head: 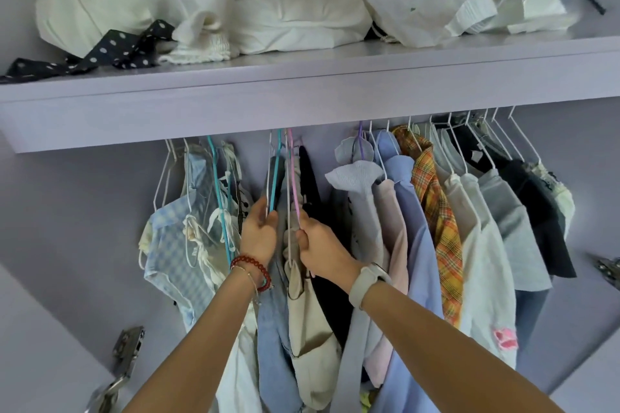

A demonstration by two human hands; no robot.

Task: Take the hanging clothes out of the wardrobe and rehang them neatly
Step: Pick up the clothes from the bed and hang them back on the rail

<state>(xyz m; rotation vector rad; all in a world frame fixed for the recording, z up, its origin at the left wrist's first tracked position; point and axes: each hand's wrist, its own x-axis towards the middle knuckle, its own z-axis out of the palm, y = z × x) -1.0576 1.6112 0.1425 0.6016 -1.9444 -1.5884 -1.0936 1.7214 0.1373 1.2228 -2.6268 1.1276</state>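
Left grip: the left hand [258,228] has its fingers curled around the lower run of a teal hanger [275,178] and a white wire beside it, pinched between thumb and fingers.
Right grip: the right hand [318,246] pinches the pink hanger [293,178] near its shoulder, fingers folded tight against the cloth below.
Garments in hand: a pale blue denim piece [271,329] and a beige garment [308,318] hang from this middle cluster, with a black garment [310,178] just behind.
Location: the cluster hangs below the lilac shelf [302,90], between a checked blue group [174,245] to the left and a packed row of shirts [469,228] to the right. The rail itself is hidden by the shelf edge.
Handling judgement: the clothes look light and limp; the thin hangers are stiff but liable to tangle. Best hold is probably high on the hanger neck, lifting the hook clear.
Risk: strappy pieces may slip off the wire shoulders if tilted.
Stage: judged early; most garments remain hung.
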